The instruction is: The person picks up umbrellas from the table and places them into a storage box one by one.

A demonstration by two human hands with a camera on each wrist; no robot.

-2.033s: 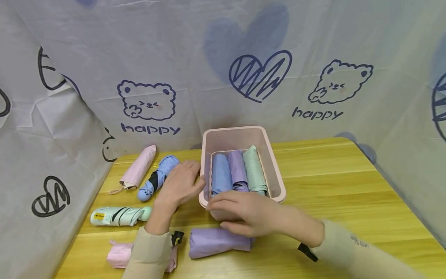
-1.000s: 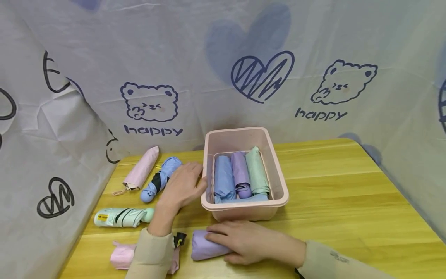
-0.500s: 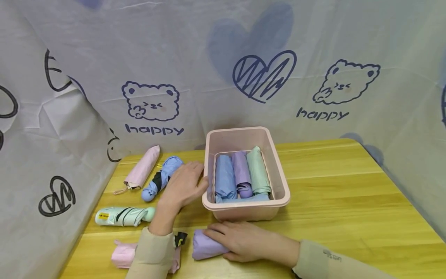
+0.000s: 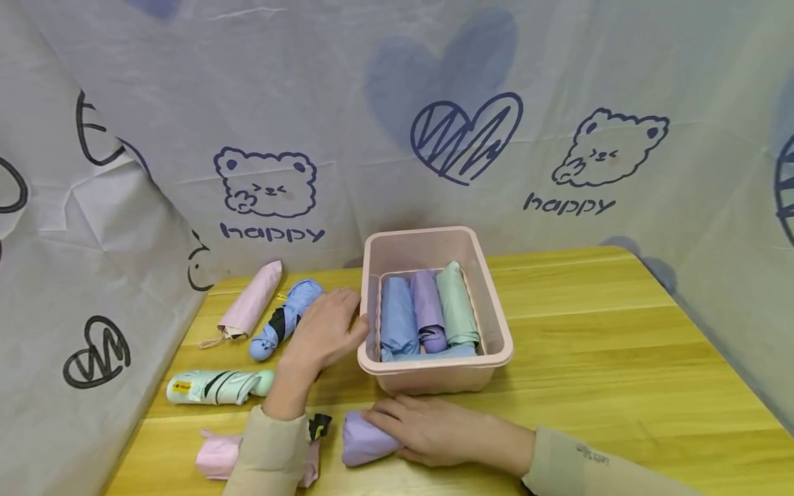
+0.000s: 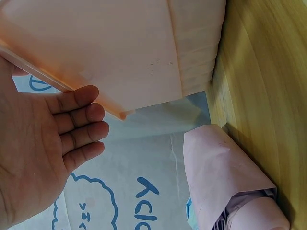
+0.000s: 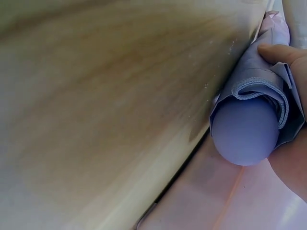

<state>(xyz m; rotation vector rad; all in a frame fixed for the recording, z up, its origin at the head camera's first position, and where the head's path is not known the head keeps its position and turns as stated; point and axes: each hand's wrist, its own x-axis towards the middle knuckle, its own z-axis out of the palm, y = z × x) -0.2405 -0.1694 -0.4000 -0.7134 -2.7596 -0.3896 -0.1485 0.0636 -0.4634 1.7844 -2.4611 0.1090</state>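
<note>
A pink bin (image 4: 409,379) holds blue, purple and green folded umbrellas side by side, with another light blue one across its front end. My left hand (image 4: 325,331) rests against the bin's left rim, its fingers loosely extended in the left wrist view, beside a blue umbrella (image 4: 304,295) on the table. In front of the bin, my right hand (image 4: 440,430) grips a folded purple umbrella (image 4: 366,441) lying on the table. The right wrist view shows the thumb along its cover and the round purple handle (image 6: 245,132) at the near end.
On the left of the wooden table (image 4: 595,344) lie a pink umbrella (image 4: 254,300), a mint green one (image 4: 207,387) and another pink one (image 4: 217,455), partly under my left sleeve. A printed cloth (image 4: 372,193) hangs behind the table and along both sides.
My right hand has come down from the bin's front edge to the purple umbrella and taken hold of it. The left hand stays at the bin's left rim.
</note>
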